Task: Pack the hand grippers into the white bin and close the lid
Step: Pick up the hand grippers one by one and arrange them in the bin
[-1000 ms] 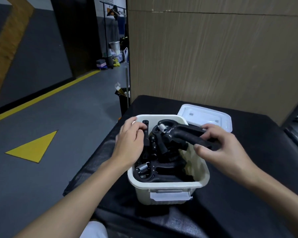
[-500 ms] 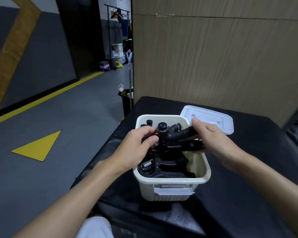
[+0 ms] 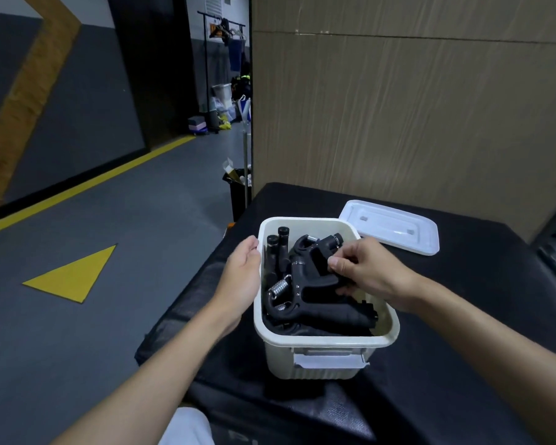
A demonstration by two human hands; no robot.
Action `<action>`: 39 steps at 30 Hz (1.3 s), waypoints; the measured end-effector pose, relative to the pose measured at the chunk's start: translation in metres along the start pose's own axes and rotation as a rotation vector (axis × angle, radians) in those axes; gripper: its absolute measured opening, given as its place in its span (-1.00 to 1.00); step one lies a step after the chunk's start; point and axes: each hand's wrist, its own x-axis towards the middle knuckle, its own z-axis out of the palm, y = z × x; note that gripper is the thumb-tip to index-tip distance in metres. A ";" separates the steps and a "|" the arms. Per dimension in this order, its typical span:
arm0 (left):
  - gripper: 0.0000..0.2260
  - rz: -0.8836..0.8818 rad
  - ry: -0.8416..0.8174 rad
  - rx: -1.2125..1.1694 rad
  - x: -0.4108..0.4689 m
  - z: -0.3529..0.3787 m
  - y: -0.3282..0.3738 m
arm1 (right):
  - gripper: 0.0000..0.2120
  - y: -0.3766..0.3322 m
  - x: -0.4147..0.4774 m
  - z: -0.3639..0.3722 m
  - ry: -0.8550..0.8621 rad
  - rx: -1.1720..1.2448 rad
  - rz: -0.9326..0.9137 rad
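So the bin (image 3: 326,341) is pretty much full: black grippers (image 3: 328,314) piled inside, two handles sticking up near its far left corner. The right hand (image 3: 366,271) is over the bin's right side, fingers curled around a handle of the top gripper (image 3: 315,268), which lies slanted on the pile.

The left hand (image 3: 243,277) is flat and relaxed against the outside of the bin's left wall, holding nothing (just steadying it, I'd guess).

The bit that matters next: the lid (image 3: 390,227) lies flat on the table (image 3: 463,316) just past the bin's far right corner. That puts it on the right hand's side, and that hand is way closer. Its long axis looks to run crosswise to the bin's, so I reckon it needs roughly a quarter turn before it'll drop on.
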 end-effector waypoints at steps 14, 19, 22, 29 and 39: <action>-0.73 -0.166 0.018 -0.129 -0.008 0.018 -0.006 | -0.67 0.008 -0.009 0.010 -0.406 -0.515 -0.090; -0.78 -0.190 0.000 -0.140 -0.009 0.018 -0.004 | -0.70 0.020 -0.010 0.020 -0.303 -0.616 -0.193; -0.86 -0.186 -0.021 -0.128 -0.009 0.017 -0.003 | -0.69 0.023 -0.019 0.025 -0.248 -0.807 -0.325; -0.60 -0.198 -0.093 -0.083 -0.002 0.011 -0.001 | -0.75 0.003 0.006 0.020 -0.074 -0.452 -0.242; -0.61 -0.105 -0.354 0.883 0.008 -0.006 0.034 | -0.77 -0.025 0.063 0.054 -0.069 -0.027 0.207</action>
